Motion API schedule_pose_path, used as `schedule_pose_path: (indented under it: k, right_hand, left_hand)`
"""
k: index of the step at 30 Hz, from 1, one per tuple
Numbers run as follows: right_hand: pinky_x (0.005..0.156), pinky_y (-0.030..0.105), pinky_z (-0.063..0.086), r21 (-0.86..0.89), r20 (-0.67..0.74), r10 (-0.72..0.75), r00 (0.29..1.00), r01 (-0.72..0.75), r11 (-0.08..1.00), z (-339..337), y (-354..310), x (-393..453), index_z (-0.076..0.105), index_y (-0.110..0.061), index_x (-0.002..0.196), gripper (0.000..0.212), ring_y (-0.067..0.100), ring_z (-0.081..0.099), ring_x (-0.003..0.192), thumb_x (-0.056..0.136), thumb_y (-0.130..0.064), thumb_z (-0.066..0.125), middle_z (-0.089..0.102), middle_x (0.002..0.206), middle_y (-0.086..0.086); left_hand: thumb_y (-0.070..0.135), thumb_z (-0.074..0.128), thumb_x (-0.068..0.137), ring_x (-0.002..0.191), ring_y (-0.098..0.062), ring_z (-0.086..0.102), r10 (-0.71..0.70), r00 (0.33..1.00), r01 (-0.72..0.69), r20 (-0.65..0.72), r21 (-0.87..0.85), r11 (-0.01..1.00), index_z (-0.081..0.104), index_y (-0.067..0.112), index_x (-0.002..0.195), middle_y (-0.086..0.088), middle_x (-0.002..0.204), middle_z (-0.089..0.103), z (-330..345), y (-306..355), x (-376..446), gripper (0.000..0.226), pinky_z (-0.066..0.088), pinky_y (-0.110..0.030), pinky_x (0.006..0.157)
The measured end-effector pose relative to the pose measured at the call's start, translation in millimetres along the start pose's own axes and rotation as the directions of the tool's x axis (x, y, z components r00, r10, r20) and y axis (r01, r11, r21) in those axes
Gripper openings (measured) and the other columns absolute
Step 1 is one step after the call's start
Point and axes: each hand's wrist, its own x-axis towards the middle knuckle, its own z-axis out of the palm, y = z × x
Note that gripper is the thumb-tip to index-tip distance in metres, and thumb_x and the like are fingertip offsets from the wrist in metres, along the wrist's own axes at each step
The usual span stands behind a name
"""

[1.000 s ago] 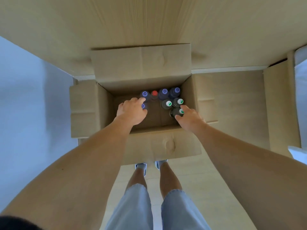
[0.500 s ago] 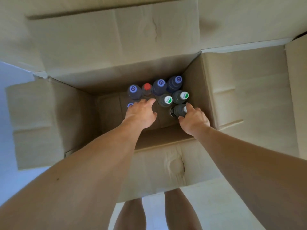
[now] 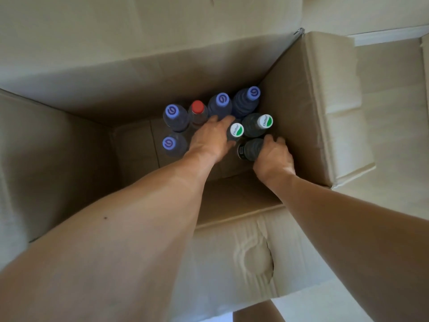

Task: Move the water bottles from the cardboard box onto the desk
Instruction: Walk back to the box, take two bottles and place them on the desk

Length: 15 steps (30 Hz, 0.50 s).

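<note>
Barely started, I'd say: all eight water bottles [image 3: 250, 125] in view sit upright at the far end of the cardboard box [image 3: 299, 108], none out yet. Caps are purple, one red, two white-green. Right hand [image 3: 274, 156] grips the nearest dark bottle [image 3: 249, 148]; left hand [image 3: 210, 139] reaches in with straight fingers, holding nothing.

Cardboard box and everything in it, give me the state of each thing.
Cardboard box: flaps open.
Purple-capped bottles: four, upright, capped.
Red-capped bottle: upright, capped.
White-capped bottles: two, upright, capped.
Dark bottle: tipped, gripped by right hand.
Left hand: reaching, holds nothing.
</note>
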Motion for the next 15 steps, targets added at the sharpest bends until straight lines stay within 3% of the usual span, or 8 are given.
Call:
schedule_pose_path:
  k: [6, 15]
  right_hand:
    - [0.098, 0.039, 0.046, -0.054, -0.064, -0.018, 0.998, 0.014, 0.998, 2, 4, 8, 0.051, -0.010, 0.130, 0.033, 0.034, 0.057, 0.118, 0.097, -0.005, 0.054, 0.051, 0.132, 0.015]
    - [0.081, 0.036, 0.050, -0.073, -0.079, -0.081, 0.994, 0.076, 0.994, 3, 0, 6, 0.063, -0.011, 0.111, 0.020, 0.032, 0.064, 0.105, 0.092, -0.005, 0.061, 0.064, 0.112, 0.013]
  left_hand:
    - [0.028, 0.069, 0.092, 0.117, -0.033, 0.057, 0.100, 0.989, -0.102, -0.107, -0.010, 0.995, 0.058, 0.022, 0.133, -0.008, 0.132, 0.052, -3, -5, -1, 0.043, 0.051, -0.045, 0.091]
    - [0.022, 0.069, 0.093, 0.118, -0.030, 0.059, 0.118, 0.975, -0.122, -0.189, -0.009, 0.993, 0.061, 0.014, 0.131, -0.009, 0.131, 0.061, -9, -27, -34, 0.040, 0.051, -0.047, 0.096]
